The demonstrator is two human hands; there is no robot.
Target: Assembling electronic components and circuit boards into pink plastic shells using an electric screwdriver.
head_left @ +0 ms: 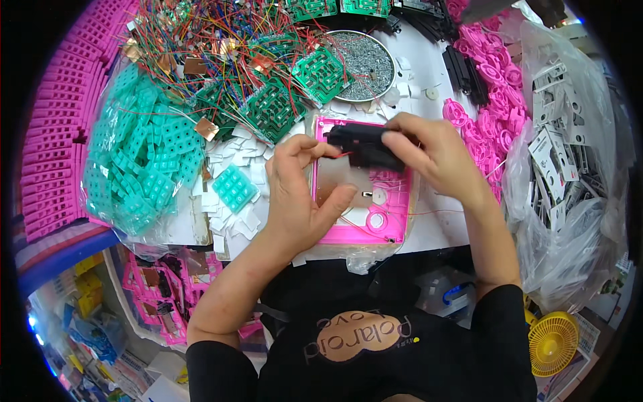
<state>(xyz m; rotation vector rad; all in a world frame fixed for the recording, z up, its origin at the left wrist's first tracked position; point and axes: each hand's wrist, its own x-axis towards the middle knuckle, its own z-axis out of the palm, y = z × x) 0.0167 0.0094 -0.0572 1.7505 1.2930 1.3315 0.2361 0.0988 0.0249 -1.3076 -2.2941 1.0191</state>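
Note:
My right hand [432,151] grips a long black plastic part [362,144], blurred by motion, above a pink plastic casing [398,231]. My left hand [301,177] is at the casing's left side, thumb apart from the curved fingers. Its fingertips are close to the black part's left end and a short red wire [341,155]; whether they touch the wire I cannot tell. Inside the casing show a white round disc [380,196], a pink ring [377,221] and thin red wires. The black part and my hands cover the casing's upper portion.
A heap of green circuit boards [274,107] with tangled wires lies behind, beside a round tray of screws [390,70]. Teal keypads [144,154] pile up at left, white pieces [231,151] nearer. Pink parts [492,100], black parts [465,74] and a plastic bag [529,221] stand right.

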